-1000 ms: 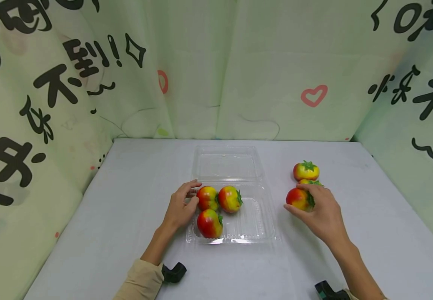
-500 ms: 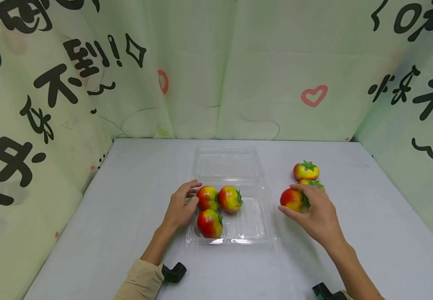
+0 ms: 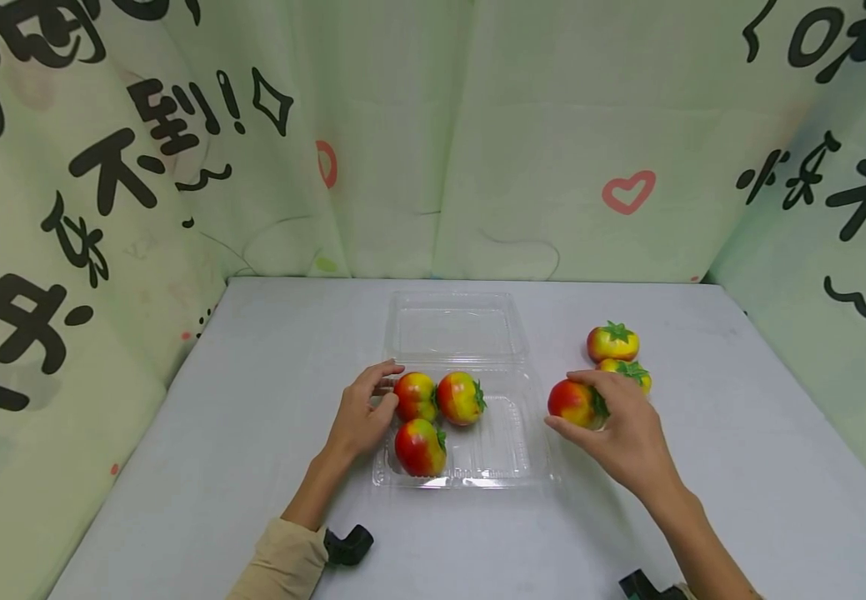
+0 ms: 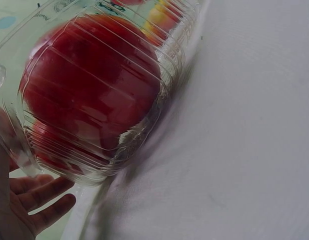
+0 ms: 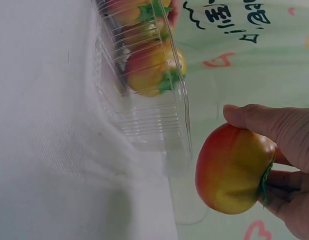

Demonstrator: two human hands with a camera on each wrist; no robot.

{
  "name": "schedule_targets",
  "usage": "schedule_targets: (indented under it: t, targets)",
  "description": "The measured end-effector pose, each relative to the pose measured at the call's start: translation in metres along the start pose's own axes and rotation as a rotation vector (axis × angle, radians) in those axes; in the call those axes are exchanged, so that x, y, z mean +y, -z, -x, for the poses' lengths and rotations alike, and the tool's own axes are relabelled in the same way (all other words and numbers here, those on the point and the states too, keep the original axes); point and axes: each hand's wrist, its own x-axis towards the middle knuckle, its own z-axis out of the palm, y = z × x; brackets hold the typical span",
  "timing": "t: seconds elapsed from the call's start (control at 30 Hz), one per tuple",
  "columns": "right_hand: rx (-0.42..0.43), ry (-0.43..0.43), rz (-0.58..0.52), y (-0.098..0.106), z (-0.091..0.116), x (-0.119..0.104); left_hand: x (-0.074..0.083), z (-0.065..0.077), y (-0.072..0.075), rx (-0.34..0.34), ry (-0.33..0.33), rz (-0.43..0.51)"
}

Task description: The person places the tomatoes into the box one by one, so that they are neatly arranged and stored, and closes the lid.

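My right hand (image 3: 628,429) holds a red-and-yellow toy tomato (image 3: 573,403) between thumb and fingers, to the right of a clear plastic clamshell box (image 3: 488,481). In the right wrist view the tomato (image 5: 229,172) shows its green calyx turned toward the palm. My left hand (image 3: 362,412) rests at the box's left rim, its fingers loosely spread; the left wrist view shows those fingers (image 4: 47,200) extended beside the clear wall. Inside the box sit an upper-left tomato (image 3: 413,396), an upper-middle tomato (image 3: 458,398) and a lower-left tomato (image 3: 419,447).
Two more tomatoes stand on the white table (image 3: 290,333) at the right: a farther tomato (image 3: 603,343) and a nearer one (image 3: 641,383), partly behind my right hand. The box's lid (image 3: 451,325) lies folded back. A printed green curtain (image 3: 523,150) borders the table.
My right hand has moved left toward the box with its tomato, uncovering more of the nearer tomato on the table. My left hand and the box stay in place.
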Motion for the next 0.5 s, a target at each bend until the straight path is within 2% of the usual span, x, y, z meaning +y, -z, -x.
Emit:
schedule_targets:
  t: [0.5]
  targets:
    - [-0.031, 0.011, -0.017, -0.004, -0.004, -0.016, 0.000, 0.000, 0.000, 0.000, 0.006, 0.007]
